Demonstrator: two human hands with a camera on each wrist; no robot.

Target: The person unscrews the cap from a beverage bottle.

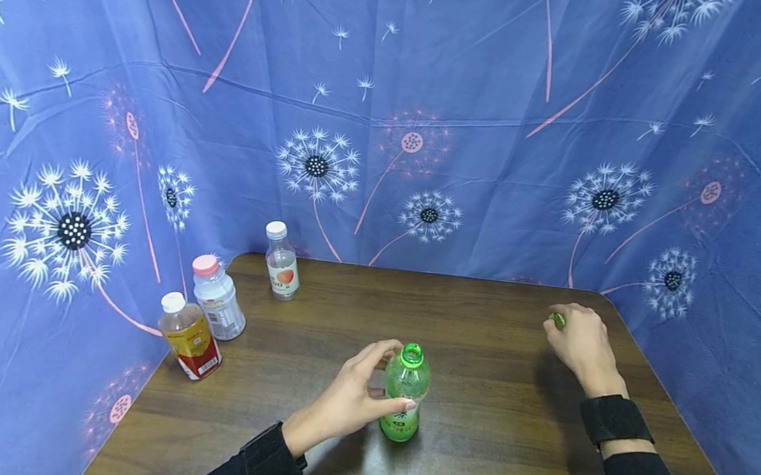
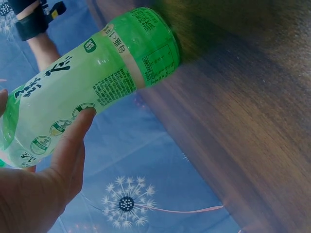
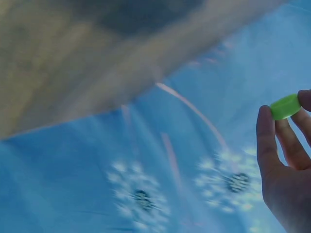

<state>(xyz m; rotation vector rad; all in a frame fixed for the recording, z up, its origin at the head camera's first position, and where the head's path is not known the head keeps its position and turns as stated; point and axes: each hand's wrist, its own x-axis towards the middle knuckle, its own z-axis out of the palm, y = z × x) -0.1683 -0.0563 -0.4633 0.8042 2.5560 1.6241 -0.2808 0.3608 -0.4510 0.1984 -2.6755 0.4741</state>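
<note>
A green plastic drink bottle [image 1: 409,384] stands upright on the table with its mouth uncapped. My left hand [image 1: 351,395] holds it by the upper body, thumb across the front and fingers round the far side. Up close in the left wrist view, the bottle [image 2: 104,73] shows a pale green label with dark characters, and part of the left hand [image 2: 51,179] lies against it. Off to the right, over the table's far right part, my right hand [image 1: 581,342] pinches a small green bottle cap [image 1: 557,320]. That cap [image 3: 285,107] sits between thumb and fingertips in the right wrist view.
Along the table's left edge stand a white-capped bottle with a yellow and red label [image 1: 191,341] and a pink-capped white bottle [image 1: 220,306]. Farther back is a clear white-capped bottle [image 1: 283,270]. Blue dandelion-print cloth [image 1: 473,154] surrounds the wooden table [image 1: 468,463].
</note>
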